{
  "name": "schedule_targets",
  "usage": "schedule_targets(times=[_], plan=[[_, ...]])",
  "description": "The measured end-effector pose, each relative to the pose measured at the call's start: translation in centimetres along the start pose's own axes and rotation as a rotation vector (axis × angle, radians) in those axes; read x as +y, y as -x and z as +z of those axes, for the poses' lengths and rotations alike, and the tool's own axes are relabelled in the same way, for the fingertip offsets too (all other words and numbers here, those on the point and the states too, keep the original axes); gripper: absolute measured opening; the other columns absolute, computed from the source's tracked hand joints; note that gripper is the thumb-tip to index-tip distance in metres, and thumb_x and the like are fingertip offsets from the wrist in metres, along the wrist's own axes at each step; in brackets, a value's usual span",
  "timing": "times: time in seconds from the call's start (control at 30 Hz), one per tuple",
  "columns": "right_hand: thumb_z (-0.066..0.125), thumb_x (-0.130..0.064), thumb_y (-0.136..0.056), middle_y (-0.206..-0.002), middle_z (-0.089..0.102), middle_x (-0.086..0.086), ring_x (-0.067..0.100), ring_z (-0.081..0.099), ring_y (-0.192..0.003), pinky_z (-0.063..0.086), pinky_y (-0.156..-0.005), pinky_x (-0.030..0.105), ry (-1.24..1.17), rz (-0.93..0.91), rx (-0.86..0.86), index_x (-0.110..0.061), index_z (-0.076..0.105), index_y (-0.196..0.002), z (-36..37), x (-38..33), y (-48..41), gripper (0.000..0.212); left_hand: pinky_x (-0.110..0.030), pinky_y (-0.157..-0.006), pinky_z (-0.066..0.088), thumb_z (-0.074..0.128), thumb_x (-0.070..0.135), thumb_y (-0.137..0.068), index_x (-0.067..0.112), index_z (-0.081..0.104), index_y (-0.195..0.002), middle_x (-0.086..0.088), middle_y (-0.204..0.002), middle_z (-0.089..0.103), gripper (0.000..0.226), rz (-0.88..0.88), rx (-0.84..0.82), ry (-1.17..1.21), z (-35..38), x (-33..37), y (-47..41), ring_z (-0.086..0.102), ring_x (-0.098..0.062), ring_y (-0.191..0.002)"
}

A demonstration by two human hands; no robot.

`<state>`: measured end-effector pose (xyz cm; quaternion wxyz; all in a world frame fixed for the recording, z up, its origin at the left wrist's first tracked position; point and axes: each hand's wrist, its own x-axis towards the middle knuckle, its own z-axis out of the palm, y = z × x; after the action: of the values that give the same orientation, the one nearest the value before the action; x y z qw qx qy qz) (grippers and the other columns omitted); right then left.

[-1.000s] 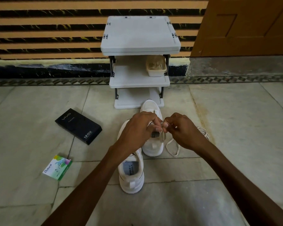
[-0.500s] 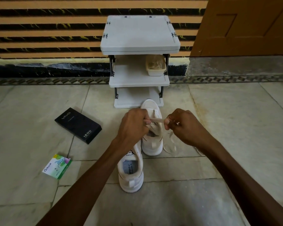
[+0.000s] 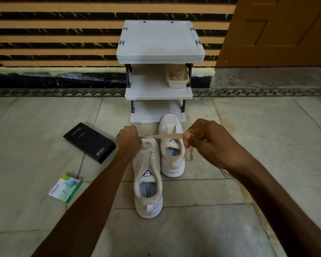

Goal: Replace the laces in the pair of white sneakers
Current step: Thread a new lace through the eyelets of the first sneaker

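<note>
The left hand (image 3: pixel 128 139) is clenched into a fist around one end of a flat beige shoelace (image 3: pixel 161 136). The right hand (image 3: pixel 206 143) pinches the other end between thumb and forefinger, its remaining fingers curled in beside them. The lace runs taut and nearly level from one set of fingers to the other.

Below that stretched span stand the two shoes, heels toward the person. The nearer white sneaker (image 3: pixel 148 184) sits under and just behind the left fingers, its toe hidden by the fist. The farther white sneaker (image 3: pixel 171 151) sits below the gap between the hands, closer to the right fingers (its tongue label reads "SPEED"). The two shoes touch along their sides, and no lacing shows over either tongue.

Under the right fingers a loose pale cord (image 3: pixel 190 154) lies on the tiled stone floor (image 3: pixel 267 127); whether it belongs to the held lace cannot be told.

Out past the left fingers lies a long black cardboard box (image 3: pixel 89 142), and nearer the left forearm a small green-and-white packet (image 3: pixel 65 188). Beyond both sets of fingers stands a grey plastic three-tier rack (image 3: pixel 160 43), a beige plastic tub (image 3: pixel 178 76) on its middle shelf, against a striped wall, with a brown wooden door (image 3: pixel 276 30) off beyond the right fingers.
</note>
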<state>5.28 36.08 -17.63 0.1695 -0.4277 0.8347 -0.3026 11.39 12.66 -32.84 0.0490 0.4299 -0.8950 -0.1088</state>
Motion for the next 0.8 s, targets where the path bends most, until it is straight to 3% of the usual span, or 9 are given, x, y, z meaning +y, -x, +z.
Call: schedule_targets(times=[0.17, 0.27, 0.3, 0.4, 0.5, 0.6, 0.7, 0.8], plan=[[0.051, -0.021, -0.099, -0.092, 0.059, -0.003, 0.005, 0.050, -0.072, 0.040, -0.074, 0.028, -0.112, 0.021, -0.008, -0.022, 0.068, -0.072, 0.1, -0.1, -0.1, 0.032, -0.034, -0.076, 0.051, 0.067, 0.021, -0.088, 0.002, 0.066, -0.095, -0.014, -0.099, 0.067, 0.020, 0.012, 0.019, 0.070, -0.6, 0.0, 0.6, 0.063, -0.027, -0.092], [0.049, -0.021, -0.100, -0.090, 0.060, -0.001, 0.003, 0.051, -0.071, 0.042, -0.074, 0.028, -0.082, 0.020, -0.020, -0.016, 0.070, -0.077, 0.1, 0.3, -0.4, 0.032, -0.035, -0.087, 0.048, 0.072, 0.013, -0.082, 0.010, 0.070, -0.081, -0.003, -0.099, 0.064, 0.004, 0.154, 0.119, 0.166, -2.9, 1.0, 1.5, 0.055, -0.021, -0.100], [0.049, -0.022, -0.100, -0.086, 0.060, -0.003, 0.002, 0.051, -0.070, 0.042, -0.074, 0.028, -0.073, 0.023, -0.019, -0.015, 0.070, -0.077, 0.2, 0.4, -0.5, 0.032, -0.032, -0.087, 0.046, 0.074, 0.010, -0.080, 0.015, 0.071, -0.075, 0.002, -0.098, 0.063, 0.008, 0.210, 0.114, 0.226, -3.9, 1.5, 1.9, 0.054, -0.018, -0.101], [0.049, -0.023, -0.101, -0.076, 0.059, -0.002, 0.004, 0.052, -0.066, 0.043, -0.072, 0.031, -0.098, 0.066, -0.011, -0.012, 0.069, -0.075, 0.4, 1.0, -0.9, 0.034, -0.027, -0.088, 0.041, 0.080, 0.014, -0.076, 0.025, 0.073, -0.069, 0.013, -0.097, 0.060, 0.014, 0.445, -0.006, 0.372, -6.9, 2.8, 3.7, 0.050, -0.012, -0.102], [0.049, -0.024, -0.101, -0.085, 0.064, 0.009, 0.020, 0.058, -0.074, 0.047, -0.072, 0.036, -0.088, 0.092, -0.038, -0.012, 0.069, -0.076, 0.6, 1.7, -1.2, 0.034, -0.020, -0.091, 0.036, 0.083, 0.025, -0.071, 0.042, 0.069, -0.069, 0.021, -0.103, 0.060, 0.023, 0.644, -0.152, 0.585, -8.6, 3.9, 5.9, 0.046, -0.005, -0.108], [0.049, -0.025, -0.101, -0.093, 0.063, 0.006, 0.017, 0.057, -0.084, 0.044, -0.076, 0.032, -0.071, 0.085, -0.076, -0.020, 0.067, -0.075, 1.0, 1.7, -1.3, 0.032, -0.016, -0.095, 0.035, 0.083, 0.020, -0.071, 0.038, 0.072, -0.072, 0.022, -0.108, 0.063, 0.021, 0.713, -0.137, 0.676, -8.3, 4.6, 6.7, 0.046, -0.005, -0.114], [0.048, -0.026, -0.101, -0.093, 0.064, 0.007, 0.020, 0.058, -0.088, 0.044, -0.081, 0.034, -0.021, 0.070, -0.094, -0.022, 0.068, -0.076, 1.1, 2.0, -1.5, 0.032, -0.025, -0.092, 0.044, 0.085, 0.014, -0.069, 0.029, 0.074, -0.073, 0.015, -0.096, 0.069, 0.019, 0.725, -0.175, 0.708, -7.6, 5.0, 6.7, 0.055, -0.005, -0.104], [0.047, -0.026, -0.101, -0.092, 0.065, 0.007, 0.021, 0.059, -0.085, 0.045, -0.081, 0.035, -0.007, 0.073, -0.094, -0.029, 0.064, -0.070, 1.0, 2.4, -1.4, 0.035, -0.026, -0.078, 0.048, 0.085, 0.012, -0.068, 0.029, 0.075, -0.071, 0.018, -0.076, 0.068, 0.020, 0.656, -0.164, 0.672, -7.2, 5.2, 6.5, 0.057, -0.002, -0.086]])
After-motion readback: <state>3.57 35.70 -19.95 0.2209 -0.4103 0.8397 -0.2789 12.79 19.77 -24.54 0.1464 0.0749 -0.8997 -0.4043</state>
